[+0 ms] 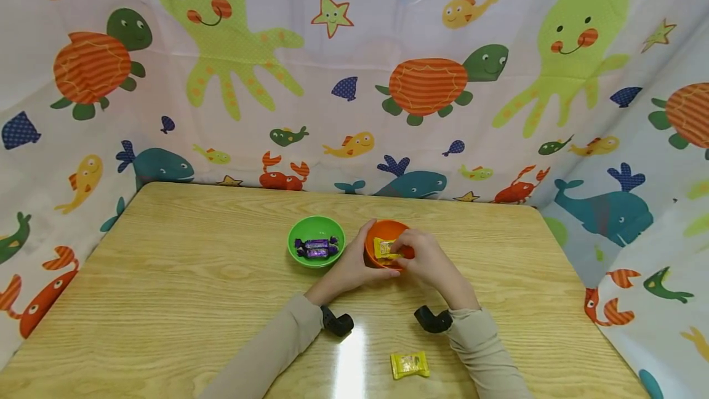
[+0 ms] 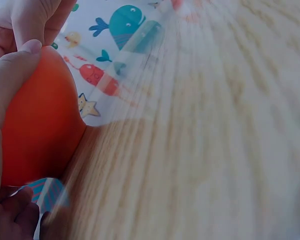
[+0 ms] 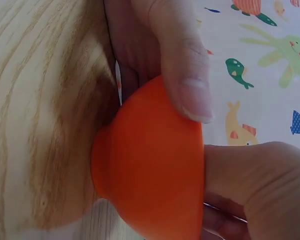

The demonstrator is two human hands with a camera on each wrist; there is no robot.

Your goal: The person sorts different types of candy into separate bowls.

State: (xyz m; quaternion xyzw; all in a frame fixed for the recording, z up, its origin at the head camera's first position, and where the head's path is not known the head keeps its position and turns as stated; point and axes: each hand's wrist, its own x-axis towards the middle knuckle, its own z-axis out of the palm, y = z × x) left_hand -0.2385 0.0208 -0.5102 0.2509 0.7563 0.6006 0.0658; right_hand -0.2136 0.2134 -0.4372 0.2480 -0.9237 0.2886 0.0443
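Note:
My left hand grips the orange bowl from its left side, thumb along the near wall and fingers round the far side. In the left wrist view the thumb presses the orange bowl near its rim. Inside the bowl lie yellow-wrapped candies. My right hand reaches over the right rim, its bent fingers and thumb pinching at a yellow-wrapped candy there. In the right wrist view the bowl wall hides the right fingertips. Another yellow-wrapped candy lies on the table near the front.
A green bowl holding purple-wrapped candies stands just left of the orange one. Both bowls are on a wooden table. A curtain printed with sea animals hangs behind and at the sides.

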